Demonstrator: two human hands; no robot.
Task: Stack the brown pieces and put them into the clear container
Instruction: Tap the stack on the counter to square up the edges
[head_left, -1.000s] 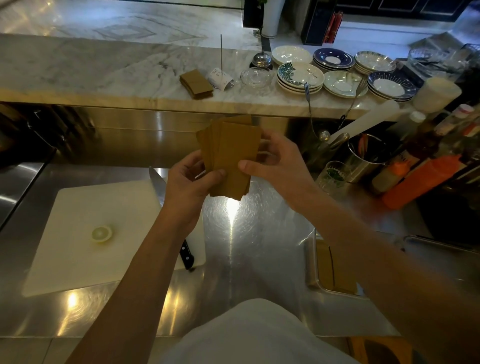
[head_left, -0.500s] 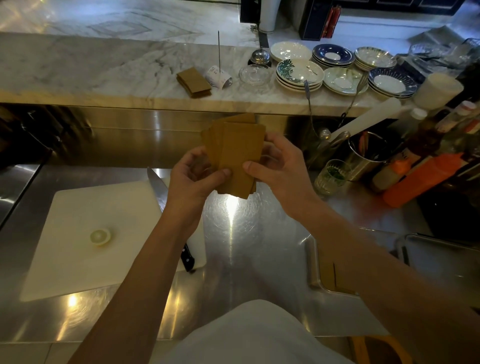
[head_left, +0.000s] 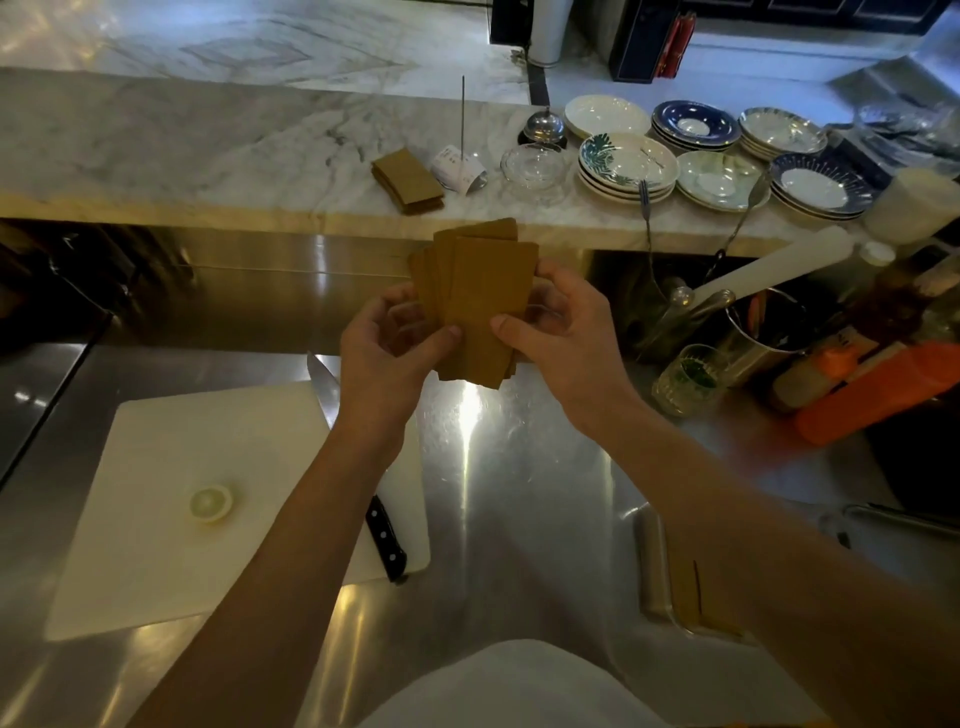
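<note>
Steel covers the worktop (head_left: 519, 493), which fills the lower part of the view, and behind it runs a raised marble ledge (head_left: 208, 150). A white cutting board (head_left: 171, 499) lies toward the worktop's left edge, with a small pale round slice (head_left: 210, 503) on it and a black-handled knife (head_left: 363, 478) resting along its right side, the blade pointing toward the ledge. Stacks of plates (head_left: 717, 156) crowd the ledge's right end, and beside them sit a clear glass dish (head_left: 534, 167), a small bell (head_left: 543, 127) and a spike holding a paper slip (head_left: 460, 166). A second stack of brown pieces (head_left: 408, 181) lies on the ledge near its front edge, left of the slip. At the worktop's right edge stand an orange bottle (head_left: 878, 389), a metal cup (head_left: 769, 332) and a cut-glass tumbler (head_left: 688, 379). Near the front right corner, partly hidden by the right forearm, a clear container (head_left: 654, 566) holds something brown; its shape is hard to make out. Above the middle of the worktop both hands hold a fanned bunch of brown pieces (head_left: 483, 301) upright in the air, clear of the surface. The left hand (head_left: 384, 358) pinches the bunch at its lower left edge with the thumb in front and the fingers curled behind. The right hand (head_left: 561, 338) pinches the right edge, thumb on the front face and the fingers wrapped behind.
</note>
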